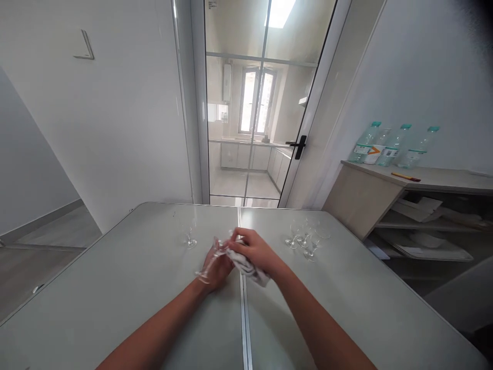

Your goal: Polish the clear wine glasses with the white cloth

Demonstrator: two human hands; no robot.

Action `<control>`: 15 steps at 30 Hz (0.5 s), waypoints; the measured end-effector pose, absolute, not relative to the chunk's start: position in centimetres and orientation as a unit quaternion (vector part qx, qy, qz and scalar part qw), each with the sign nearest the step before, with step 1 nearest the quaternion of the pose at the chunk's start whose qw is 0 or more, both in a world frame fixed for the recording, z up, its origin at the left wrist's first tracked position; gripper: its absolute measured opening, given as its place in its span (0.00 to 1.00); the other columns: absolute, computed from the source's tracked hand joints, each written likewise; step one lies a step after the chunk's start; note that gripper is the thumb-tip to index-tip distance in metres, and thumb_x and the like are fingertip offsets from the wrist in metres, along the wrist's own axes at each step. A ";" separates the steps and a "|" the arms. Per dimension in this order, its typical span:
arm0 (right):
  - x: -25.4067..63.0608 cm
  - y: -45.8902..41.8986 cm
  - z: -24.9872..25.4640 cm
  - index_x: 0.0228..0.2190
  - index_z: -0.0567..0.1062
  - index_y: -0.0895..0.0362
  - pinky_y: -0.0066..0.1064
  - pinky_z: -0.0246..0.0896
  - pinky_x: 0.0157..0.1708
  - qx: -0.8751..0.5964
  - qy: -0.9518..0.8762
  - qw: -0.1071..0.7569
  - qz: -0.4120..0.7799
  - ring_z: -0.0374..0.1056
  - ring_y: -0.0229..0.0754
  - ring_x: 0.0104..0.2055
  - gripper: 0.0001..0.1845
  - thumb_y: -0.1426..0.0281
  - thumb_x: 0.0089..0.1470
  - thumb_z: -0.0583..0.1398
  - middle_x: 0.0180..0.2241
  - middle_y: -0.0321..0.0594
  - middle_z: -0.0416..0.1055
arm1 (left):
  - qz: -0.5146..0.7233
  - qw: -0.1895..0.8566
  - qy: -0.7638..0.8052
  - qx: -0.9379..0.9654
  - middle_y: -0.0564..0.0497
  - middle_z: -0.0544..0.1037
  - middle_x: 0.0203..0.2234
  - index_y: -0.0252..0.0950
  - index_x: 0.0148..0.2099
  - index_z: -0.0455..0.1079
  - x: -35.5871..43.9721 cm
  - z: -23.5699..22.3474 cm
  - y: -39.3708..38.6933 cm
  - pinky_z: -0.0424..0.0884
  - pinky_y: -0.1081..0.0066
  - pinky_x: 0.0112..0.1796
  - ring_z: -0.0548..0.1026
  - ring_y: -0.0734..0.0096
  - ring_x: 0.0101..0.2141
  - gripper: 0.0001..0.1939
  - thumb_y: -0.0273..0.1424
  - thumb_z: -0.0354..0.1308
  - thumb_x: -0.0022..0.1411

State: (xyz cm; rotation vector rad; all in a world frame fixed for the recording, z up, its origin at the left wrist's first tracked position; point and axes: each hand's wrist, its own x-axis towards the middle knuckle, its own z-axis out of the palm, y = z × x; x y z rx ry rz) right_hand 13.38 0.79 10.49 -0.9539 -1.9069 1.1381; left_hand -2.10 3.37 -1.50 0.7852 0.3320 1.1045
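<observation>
In the middle of the head view, my left hand (221,268) is closed around a small clear stemmed glass (209,267), which lies tilted with its foot toward my wrist. My right hand (252,250) grips a crumpled white cloth (244,264) and presses it against the bowl end of that glass. The two hands meet just above the table's centre seam. Part of the glass is hidden by my fingers and the cloth. Left of my hands, another stemmed glass (189,239) stands upright. Several more stemmed glasses (304,237) stand grouped to the right.
A pale grey table (154,303) spans the lower view. At its far side is a glass-paned door (246,174) with a black handle (299,147). A shelf unit (370,190) on the right bears several plastic bottles (391,146) and a yellow-and-red stick-like item (405,177).
</observation>
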 end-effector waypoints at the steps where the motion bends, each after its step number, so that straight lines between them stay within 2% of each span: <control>1: 15.4 0.5 10.3 0.33 0.71 0.55 0.24 0.53 0.24 -0.388 -0.720 0.363 0.447 0.61 0.34 0.23 0.14 0.56 0.58 0.62 0.22 0.28 0.67 | 0.487 0.789 0.141 0.348 0.46 0.78 0.30 0.35 0.46 0.75 -2.2 -1.1 3.1 0.70 0.65 0.35 0.76 0.65 0.29 0.31 0.58 0.49 0.66; 3: 18.4 -0.1 9.6 0.32 0.72 0.55 0.24 0.47 0.22 -0.433 -0.697 0.368 0.438 0.54 0.33 0.20 0.16 0.55 0.56 0.63 0.19 0.26 0.62 | 0.431 0.820 0.129 0.354 0.45 0.79 0.31 0.34 0.50 0.74 -2.1 -0.6 2.5 0.71 0.63 0.38 0.76 0.64 0.29 0.29 0.54 0.49 0.68; 5: 20.0 -0.4 8.7 0.32 0.72 0.55 0.24 0.46 0.23 -0.454 -0.696 0.363 0.421 0.52 0.33 0.21 0.17 0.54 0.56 0.63 0.19 0.26 0.61 | 0.393 0.817 0.136 0.399 0.43 0.79 0.32 0.34 0.52 0.73 -1.7 -0.4 1.9 0.71 0.62 0.39 0.78 0.62 0.30 0.24 0.47 0.54 0.67; 7: 20.3 -0.6 7.9 0.33 0.73 0.55 0.25 0.48 0.24 -0.449 -0.709 0.350 0.416 0.53 0.33 0.22 0.17 0.53 0.56 0.63 0.20 0.27 0.62 | 0.377 0.794 0.159 0.450 0.43 0.79 0.32 0.33 0.51 0.73 -1.3 -0.4 1.5 0.70 0.66 0.35 0.78 0.63 0.29 0.19 0.40 0.59 0.63; 9: 20.0 -0.4 7.3 0.37 0.74 0.54 0.25 0.50 0.26 -0.437 -0.714 0.349 0.421 0.55 0.34 0.24 0.17 0.54 0.56 0.63 0.21 0.28 0.65 | 0.373 0.778 0.186 0.469 0.46 0.77 0.29 0.32 0.49 0.72 -1.0 -0.7 1.4 0.68 0.70 0.28 0.74 0.70 0.22 0.17 0.35 0.59 0.60; 11: 19.6 -0.1 6.9 0.43 0.73 0.52 0.26 0.52 0.26 -0.440 -0.684 0.383 0.437 0.57 0.35 0.24 0.19 0.54 0.55 0.64 0.23 0.29 0.66 | 0.386 0.773 0.212 0.457 0.53 0.73 0.23 0.32 0.49 0.72 -1.0 -0.9 1.5 0.66 0.72 0.25 0.66 0.77 0.16 0.17 0.34 0.56 0.60; 13: 19.4 0.4 6.7 0.46 0.70 0.51 0.26 0.52 0.26 -0.453 -0.607 0.456 0.467 0.58 0.37 0.24 0.21 0.54 0.55 0.63 0.24 0.28 0.64 | 0.403 0.767 0.231 0.444 0.57 0.69 0.21 0.33 0.50 0.72 -1.2 -1.2 1.8 0.65 0.74 0.23 0.59 0.80 0.14 0.18 0.34 0.53 0.60; 15: 19.6 1.0 6.3 0.46 0.69 0.50 0.27 0.53 0.25 -0.442 -0.518 0.525 0.511 0.58 0.38 0.25 0.19 0.55 0.56 0.59 0.25 0.29 0.62 | 0.409 0.758 0.240 0.447 0.57 0.68 0.21 0.33 0.50 0.72 -1.3 -1.6 2.1 0.63 0.75 0.21 0.57 0.81 0.13 0.19 0.35 0.52 0.59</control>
